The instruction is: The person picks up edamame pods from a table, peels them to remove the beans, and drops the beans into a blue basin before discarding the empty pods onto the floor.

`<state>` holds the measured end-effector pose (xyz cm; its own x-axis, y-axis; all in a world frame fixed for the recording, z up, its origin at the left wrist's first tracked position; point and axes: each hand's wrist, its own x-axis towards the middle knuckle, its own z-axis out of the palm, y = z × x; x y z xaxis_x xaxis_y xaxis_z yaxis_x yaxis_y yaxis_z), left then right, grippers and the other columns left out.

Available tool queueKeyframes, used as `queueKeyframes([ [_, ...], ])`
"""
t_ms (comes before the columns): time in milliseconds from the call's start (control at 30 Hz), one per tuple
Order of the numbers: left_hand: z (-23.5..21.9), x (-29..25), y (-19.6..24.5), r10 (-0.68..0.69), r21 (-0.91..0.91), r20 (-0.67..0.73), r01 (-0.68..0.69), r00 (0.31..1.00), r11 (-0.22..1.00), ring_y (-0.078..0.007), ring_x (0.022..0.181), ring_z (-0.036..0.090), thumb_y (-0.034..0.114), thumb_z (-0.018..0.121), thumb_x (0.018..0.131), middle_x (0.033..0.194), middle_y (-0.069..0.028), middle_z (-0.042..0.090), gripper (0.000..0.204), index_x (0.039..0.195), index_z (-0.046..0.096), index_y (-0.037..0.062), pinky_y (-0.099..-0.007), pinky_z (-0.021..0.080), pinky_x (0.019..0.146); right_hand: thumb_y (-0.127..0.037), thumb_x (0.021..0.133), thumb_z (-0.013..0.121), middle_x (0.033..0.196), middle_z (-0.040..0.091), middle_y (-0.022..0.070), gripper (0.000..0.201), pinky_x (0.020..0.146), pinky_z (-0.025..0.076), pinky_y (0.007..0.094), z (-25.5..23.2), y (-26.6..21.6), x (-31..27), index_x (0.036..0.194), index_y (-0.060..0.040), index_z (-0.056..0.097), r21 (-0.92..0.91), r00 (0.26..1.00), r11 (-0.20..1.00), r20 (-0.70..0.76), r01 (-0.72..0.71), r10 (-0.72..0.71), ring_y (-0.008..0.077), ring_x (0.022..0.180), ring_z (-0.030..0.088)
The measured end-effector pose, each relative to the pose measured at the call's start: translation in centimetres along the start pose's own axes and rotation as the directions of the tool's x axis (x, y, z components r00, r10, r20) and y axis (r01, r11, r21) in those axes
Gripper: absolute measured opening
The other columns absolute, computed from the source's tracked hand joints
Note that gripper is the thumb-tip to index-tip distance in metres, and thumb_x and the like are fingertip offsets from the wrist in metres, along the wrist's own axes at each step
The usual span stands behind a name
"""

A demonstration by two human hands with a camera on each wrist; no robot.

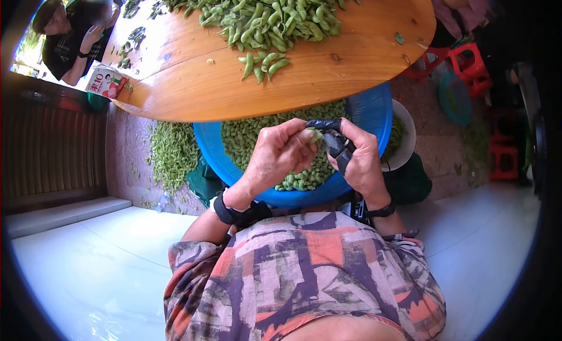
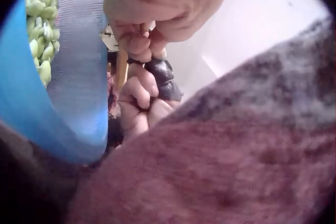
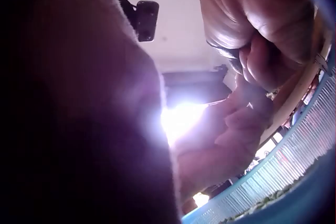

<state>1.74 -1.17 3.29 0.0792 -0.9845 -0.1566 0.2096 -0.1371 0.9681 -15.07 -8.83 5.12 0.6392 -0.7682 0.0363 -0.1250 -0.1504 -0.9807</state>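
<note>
In the head view, both hands meet over a blue basin (image 1: 209, 156) of shelled green soybeans (image 1: 243, 133). My left hand (image 1: 280, 152) pinches a green soybean pod (image 1: 318, 137), mostly covered by fingers. Facing it, my right hand (image 1: 362, 153) has black tape (image 1: 335, 144) round the thumb and a finger, and its curled fingers hold the pod's other side. The left wrist view shows the fingertips of the left hand (image 2: 173, 3) against those of the right hand (image 2: 140, 95), the pod hidden. Seen dimly, the two hands also meet in the right wrist view.
A wooden table (image 1: 175, 95) overhangs the basin's far side, bearing a heap of soybean pods (image 1: 269, 19) and a carton (image 1: 105, 81). Pods or husks (image 1: 170, 159) cover the floor at left. A white bowl (image 1: 407, 130) and red stools (image 1: 470, 65) stand right. Another person (image 1: 76, 42) is far left.
</note>
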Motion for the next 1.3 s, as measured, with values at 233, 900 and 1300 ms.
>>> queueKeyframes([
  [233, -0.3, 0.4, 0.1, -0.070, -0.328, 0.038, 0.079, 0.997, 0.942, -0.0128, 0.068, 0.064, 0.011, 0.052, 0.100, 0.083, -0.0085, 0.067, 0.018, 0.105, 0.062, -0.0034, -0.0250, 0.054, 0.063, 0.007, 0.076, 0.058, 0.076, 0.050, 0.0132, 0.017, 0.061, 0.046, 0.0355, 1.6, -0.1, 0.1, 0.092, 0.0026, 0.061, -0.317, 0.944, 0.912, -0.116, 0.259, -0.308, 0.0309, 0.070, 0.058],
  [900, 1.0, 0.7, -1.7, -0.051, -0.686, 0.011, 0.044, 0.999, 0.727, -0.0123, 0.065, 0.055, 0.003, 0.051, 0.089, 0.077, -0.0039, 0.060, 0.018, 0.105, 0.060, -0.0019, -0.0255, 0.045, 0.064, 0.010, 0.067, 0.062, 0.084, 0.049, 0.0169, 0.027, 0.061, 0.046, 0.0391, 1.1, 1.1, 0.3, 0.093, 0.0037, 0.058, -0.429, 0.878, 0.805, -0.053, 0.411, -0.476, 0.0354, 0.071, 0.056],
  [1300, 0.0, 1.1, 1.8, 0.357, 0.543, 0.277, -0.452, 0.892, 0.708, -0.0231, 0.086, 0.067, 0.002, 0.063, 0.089, 0.098, -0.0083, 0.069, 0.014, 0.103, 0.068, 0.0013, -0.0324, 0.054, 0.079, -0.015, 0.092, 0.056, 0.072, 0.057, 0.0037, 0.019, 0.059, 0.047, 0.0275, -8.4, 1.7, -2.3, 0.098, 0.0023, 0.060, -0.623, 0.768, 0.782, -0.506, -0.010, -0.394, 0.0127, 0.067, 0.056],
])
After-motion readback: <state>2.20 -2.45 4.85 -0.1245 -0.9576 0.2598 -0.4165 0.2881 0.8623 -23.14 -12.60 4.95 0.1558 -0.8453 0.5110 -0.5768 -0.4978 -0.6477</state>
